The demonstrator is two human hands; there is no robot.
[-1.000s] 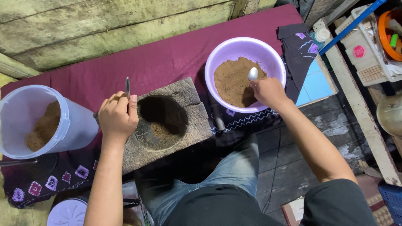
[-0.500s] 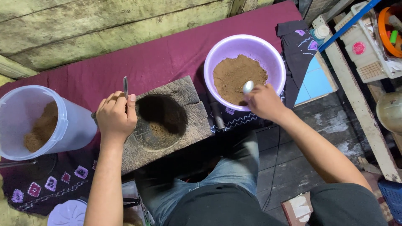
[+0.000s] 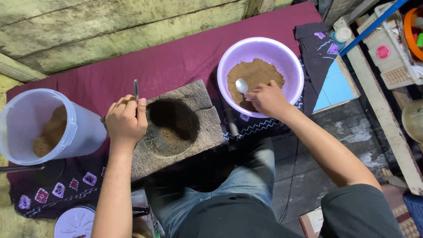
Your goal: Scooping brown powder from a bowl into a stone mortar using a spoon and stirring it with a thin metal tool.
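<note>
Tub point(image 3: 48, 128) left of mortar point(image 3: 176, 125); basin point(image 3: 264, 72) right (powder inside, seemingly).

A maroon cloth-covered mat point(image 3: 176, 66) carries a hollowed grey stone block point(image 3: 185, 128), a lilac plastic bowl point(image 3: 264, 48), a clear plastic tub point(image 3: 26, 114) and black patterned fabric point(image 3: 317, 48).
</note>
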